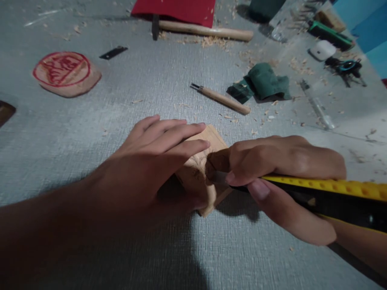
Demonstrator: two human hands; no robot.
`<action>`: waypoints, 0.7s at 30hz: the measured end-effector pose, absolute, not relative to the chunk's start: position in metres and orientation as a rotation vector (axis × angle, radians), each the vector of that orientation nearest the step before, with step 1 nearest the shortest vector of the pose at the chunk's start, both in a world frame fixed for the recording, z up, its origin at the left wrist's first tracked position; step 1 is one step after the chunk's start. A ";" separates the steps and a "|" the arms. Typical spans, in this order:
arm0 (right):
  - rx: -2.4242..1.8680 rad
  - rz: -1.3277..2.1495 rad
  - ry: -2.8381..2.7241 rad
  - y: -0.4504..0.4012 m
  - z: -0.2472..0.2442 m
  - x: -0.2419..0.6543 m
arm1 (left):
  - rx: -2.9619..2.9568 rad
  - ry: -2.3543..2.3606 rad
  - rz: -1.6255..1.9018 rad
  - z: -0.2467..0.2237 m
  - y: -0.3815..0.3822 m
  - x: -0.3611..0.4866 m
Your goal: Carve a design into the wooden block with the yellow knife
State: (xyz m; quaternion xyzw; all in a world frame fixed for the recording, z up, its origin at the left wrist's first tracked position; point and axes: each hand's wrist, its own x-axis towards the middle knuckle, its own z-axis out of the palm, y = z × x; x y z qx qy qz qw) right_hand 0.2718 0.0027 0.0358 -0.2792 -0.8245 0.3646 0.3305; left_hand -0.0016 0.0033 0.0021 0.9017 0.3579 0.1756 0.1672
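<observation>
A small wooden piece (211, 139) with dark marks and carved relief lies on the grey textured table (90, 121). My left hand (151, 161) rests over its left side, fingertips on the wood, with the thumb in shadow at the lower edge. From the right, my right hand (281, 173) is closed around a yellow and black utility knife (326, 189). The knife's blade (219, 177) touches or nearly touches the middle of the wood; the exact contact is hard to make out.
Beyond my hands lie a wooden-handled chisel (223, 99), green sandpaper (266, 82), a hammer (205, 31) and red sheet (187, 10). A red-marked wood slice (65, 74) and black blade (113, 52) are at left. Keys (347, 68), a white case (322, 50) and shavings are at right.
</observation>
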 end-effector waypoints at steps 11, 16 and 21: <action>-0.703 0.801 -2.135 0.001 0.026 0.267 | 2.577 1.038 0.480 0.004 0.003 0.001; -0.683 0.843 -2.099 0.001 0.026 0.267 | 2.585 1.047 0.441 0.005 0.003 0.000; -0.697 0.904 -2.137 0.004 0.030 0.270 | 2.604 1.043 0.416 0.006 0.003 0.000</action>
